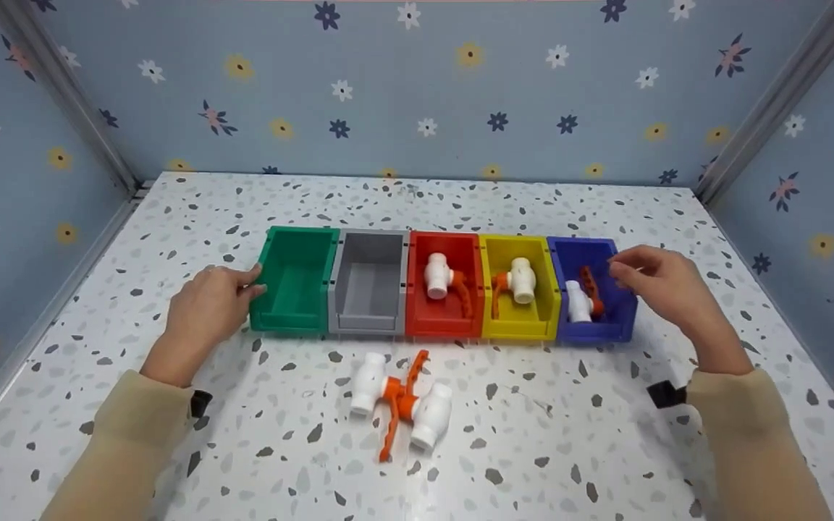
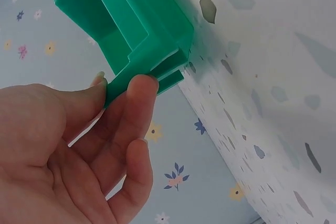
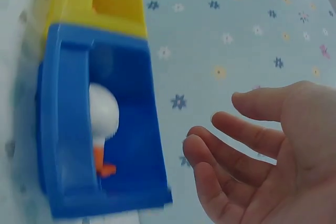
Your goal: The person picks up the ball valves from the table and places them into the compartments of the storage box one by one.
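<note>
L hand pinches side edge of green bin btwn thumb + fingers. R hand loosely bent, nothing held; blue bin just beside its tips. Bins prob. light, stiff, bit slick: take by side walls. Loose valves, btwn hands, look hard + smooth; best grip prob. white barrel.

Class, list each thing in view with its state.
Green bin: no valve inside
Gray bin: no valve inside
Red bin: one valve inside
Yellow bin: one valve inside
Blue bin: one valve inside
Left loose valve: lying on table
Right loose valve: lying on table
Left hand: pinching green bin
Right hand: fingers loosely bent, holding nothing
</note>
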A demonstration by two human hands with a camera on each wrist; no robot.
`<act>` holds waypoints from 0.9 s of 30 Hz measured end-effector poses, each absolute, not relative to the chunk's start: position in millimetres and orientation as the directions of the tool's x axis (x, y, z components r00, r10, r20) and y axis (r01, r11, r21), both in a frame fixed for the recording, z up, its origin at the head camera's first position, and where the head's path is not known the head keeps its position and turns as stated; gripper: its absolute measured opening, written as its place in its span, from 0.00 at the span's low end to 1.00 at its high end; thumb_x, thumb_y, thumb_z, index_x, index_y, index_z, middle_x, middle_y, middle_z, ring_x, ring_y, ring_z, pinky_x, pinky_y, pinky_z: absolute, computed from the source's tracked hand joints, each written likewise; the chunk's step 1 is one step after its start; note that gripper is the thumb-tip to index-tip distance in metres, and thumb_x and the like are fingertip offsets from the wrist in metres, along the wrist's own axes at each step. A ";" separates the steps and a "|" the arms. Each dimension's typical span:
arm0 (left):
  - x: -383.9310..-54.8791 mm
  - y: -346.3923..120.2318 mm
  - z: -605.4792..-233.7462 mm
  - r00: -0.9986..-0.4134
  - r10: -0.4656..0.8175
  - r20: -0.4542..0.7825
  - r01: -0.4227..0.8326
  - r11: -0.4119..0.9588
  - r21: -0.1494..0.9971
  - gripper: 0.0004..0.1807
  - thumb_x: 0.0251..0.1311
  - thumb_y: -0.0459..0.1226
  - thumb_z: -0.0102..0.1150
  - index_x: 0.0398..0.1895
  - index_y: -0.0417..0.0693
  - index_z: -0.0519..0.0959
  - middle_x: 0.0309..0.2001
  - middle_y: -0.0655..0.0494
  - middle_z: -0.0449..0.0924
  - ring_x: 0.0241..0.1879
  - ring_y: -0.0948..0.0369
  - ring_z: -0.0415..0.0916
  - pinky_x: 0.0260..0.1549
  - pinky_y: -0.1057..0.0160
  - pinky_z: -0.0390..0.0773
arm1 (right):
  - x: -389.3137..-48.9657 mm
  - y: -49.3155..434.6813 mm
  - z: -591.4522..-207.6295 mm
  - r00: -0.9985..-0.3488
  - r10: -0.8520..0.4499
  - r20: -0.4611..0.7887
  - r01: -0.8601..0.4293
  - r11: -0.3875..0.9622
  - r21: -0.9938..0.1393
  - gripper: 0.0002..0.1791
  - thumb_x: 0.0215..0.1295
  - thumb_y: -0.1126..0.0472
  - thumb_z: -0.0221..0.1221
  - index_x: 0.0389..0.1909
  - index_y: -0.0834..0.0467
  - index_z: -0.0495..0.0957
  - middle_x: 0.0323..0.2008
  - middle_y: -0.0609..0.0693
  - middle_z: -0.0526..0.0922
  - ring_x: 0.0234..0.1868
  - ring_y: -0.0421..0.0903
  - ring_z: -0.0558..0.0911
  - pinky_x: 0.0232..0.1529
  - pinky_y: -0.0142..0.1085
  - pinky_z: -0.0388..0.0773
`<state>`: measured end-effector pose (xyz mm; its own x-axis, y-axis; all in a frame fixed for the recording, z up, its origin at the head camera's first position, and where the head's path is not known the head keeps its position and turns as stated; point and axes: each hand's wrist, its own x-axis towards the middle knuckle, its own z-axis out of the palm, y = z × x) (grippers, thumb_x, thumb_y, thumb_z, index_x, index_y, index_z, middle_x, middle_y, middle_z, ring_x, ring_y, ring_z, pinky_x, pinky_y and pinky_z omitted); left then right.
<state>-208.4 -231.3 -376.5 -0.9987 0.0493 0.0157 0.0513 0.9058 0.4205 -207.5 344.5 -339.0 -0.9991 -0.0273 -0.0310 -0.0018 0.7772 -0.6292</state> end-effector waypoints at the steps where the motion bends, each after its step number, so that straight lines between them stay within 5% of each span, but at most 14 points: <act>1: -209.0 -231.0 -376.5 -0.999 0.050 0.014 0.051 0.906 0.421 0.26 0.71 0.40 0.58 0.69 0.43 0.69 0.45 0.34 0.78 0.30 0.50 0.71 0.22 0.58 0.67 | -206.3 350.4 -340.6 -1.000 -0.006 -0.026 0.012 0.785 -0.620 0.29 0.74 0.40 0.52 0.59 0.60 0.76 0.52 0.60 0.80 0.50 0.58 0.79 0.49 0.52 0.75; 10: -211.5 -237.6 -374.4 -0.998 0.056 -0.035 0.034 0.896 0.444 0.27 0.72 0.43 0.57 0.71 0.46 0.68 0.24 0.49 0.73 0.23 0.55 0.70 0.21 0.59 0.67 | -199.3 373.9 -359.3 -0.995 0.057 -0.084 0.095 0.820 -0.564 0.25 0.70 0.46 0.61 0.56 0.61 0.78 0.53 0.61 0.80 0.49 0.57 0.79 0.47 0.51 0.77; 15: -211.0 -241.0 -374.3 -0.998 0.053 -0.034 0.033 0.899 0.437 0.27 0.71 0.45 0.57 0.71 0.49 0.69 0.23 0.51 0.73 0.22 0.55 0.69 0.19 0.59 0.66 | -197.8 373.5 -361.6 -0.995 0.071 -0.072 0.099 0.828 -0.552 0.23 0.67 0.45 0.64 0.49 0.60 0.83 0.46 0.60 0.84 0.41 0.54 0.82 0.40 0.44 0.80; 20: -208.3 -242.3 -373.2 -0.999 0.045 -0.013 0.035 0.907 0.420 0.27 0.71 0.46 0.58 0.70 0.50 0.71 0.30 0.47 0.78 0.22 0.54 0.70 0.19 0.58 0.67 | -197.3 372.3 -366.8 -0.996 0.069 -0.051 0.085 0.828 -0.554 0.23 0.64 0.45 0.66 0.48 0.60 0.82 0.46 0.60 0.84 0.38 0.52 0.83 0.36 0.40 0.80; 27: -205.7 -239.3 -371.0 -0.993 0.075 0.095 0.110 0.886 0.451 0.20 0.71 0.42 0.58 0.60 0.40 0.79 0.53 0.39 0.77 0.47 0.44 0.76 0.40 0.43 0.76 | -195.4 370.9 -371.8 -0.996 0.087 -0.017 0.081 0.804 -0.589 0.23 0.65 0.48 0.66 0.53 0.61 0.80 0.48 0.60 0.84 0.41 0.53 0.84 0.36 0.35 0.80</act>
<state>-205.7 -239.3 -371.0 -0.9927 0.0754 0.0946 0.1103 0.8857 0.4510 -195.4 370.9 -371.8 -0.9960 0.0872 -0.0171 0.0805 0.8040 -0.5891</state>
